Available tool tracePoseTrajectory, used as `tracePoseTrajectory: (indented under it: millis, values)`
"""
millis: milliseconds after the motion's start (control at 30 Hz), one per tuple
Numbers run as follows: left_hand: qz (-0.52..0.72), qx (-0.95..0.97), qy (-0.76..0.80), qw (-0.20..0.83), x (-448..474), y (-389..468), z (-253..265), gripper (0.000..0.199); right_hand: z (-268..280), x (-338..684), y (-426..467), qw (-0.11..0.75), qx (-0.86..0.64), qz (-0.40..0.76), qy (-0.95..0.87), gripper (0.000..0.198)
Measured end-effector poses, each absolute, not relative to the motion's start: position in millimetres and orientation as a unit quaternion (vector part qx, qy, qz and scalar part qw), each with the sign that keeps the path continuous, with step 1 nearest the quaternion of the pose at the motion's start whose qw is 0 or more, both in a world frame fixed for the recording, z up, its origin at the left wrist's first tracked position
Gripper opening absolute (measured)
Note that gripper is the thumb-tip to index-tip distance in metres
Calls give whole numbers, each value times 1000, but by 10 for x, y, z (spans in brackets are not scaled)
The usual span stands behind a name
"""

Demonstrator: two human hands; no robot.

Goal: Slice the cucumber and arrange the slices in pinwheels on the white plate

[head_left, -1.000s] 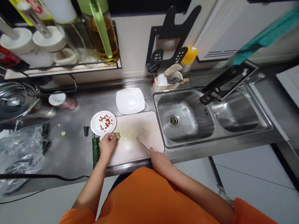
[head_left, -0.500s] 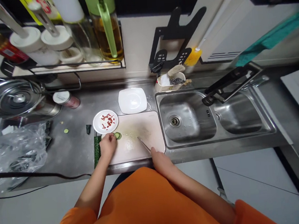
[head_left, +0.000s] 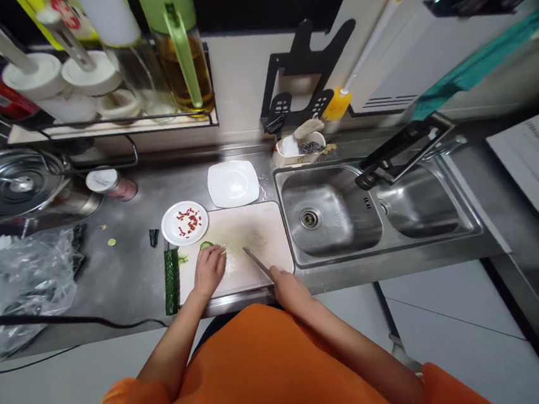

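My right hand [head_left: 288,287] is wrapped round the handle of a knife [head_left: 257,263], its blade slanting up and left over the pale cutting board [head_left: 262,228]. My left hand [head_left: 210,268] is over the board's left half, fingers bent together, with a pale green edge of a cucumber slice [head_left: 223,251] showing at the fingertips. Just behind those fingers lie more cucumber slices [head_left: 205,245], partly hidden. Green scraps [head_left: 183,259] are on the board's left side. A length of dark green cucumber [head_left: 171,281] lies along the board's left edge.
A round plate with red pieces [head_left: 171,229] overlaps the board's corner; a square white plate [head_left: 233,183] stands behind. The double sink [head_left: 332,208] is on the right. A plastic bag [head_left: 33,275], a can [head_left: 112,184] and a lidded pot [head_left: 20,185] are on the left.
My left hand has moved right, from beside the cucumber slices to in front of them. The knife hand has barely moved. The view has shifted slightly.
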State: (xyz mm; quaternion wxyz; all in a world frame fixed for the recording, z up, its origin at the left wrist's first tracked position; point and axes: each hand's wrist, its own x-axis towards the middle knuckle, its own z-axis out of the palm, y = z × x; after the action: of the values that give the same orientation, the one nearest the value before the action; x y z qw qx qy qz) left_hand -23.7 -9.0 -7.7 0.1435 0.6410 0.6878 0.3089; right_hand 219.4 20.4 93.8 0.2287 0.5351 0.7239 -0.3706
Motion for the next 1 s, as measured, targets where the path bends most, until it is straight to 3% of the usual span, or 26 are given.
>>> tracePoseTrajectory:
  millis: [167, 267, 433, 1000]
  values:
    - [291, 672, 668, 134, -226, -177, -220, 22, 872, 2365, 158, 52, 561, -354, 746, 51]
    - [285, 671, 672, 128, -228, -207, -247, 22, 794, 2399, 136, -2, 594, -313, 741, 61]
    - [280, 669, 677, 125, -218, -201, -242, 22, 650, 2237, 191, 80, 661, -251, 702, 73]
    - [263, 676, 677, 125, -201, -212, -248, 22, 535, 1956, 328, 195, 654, -195, 704, 59]
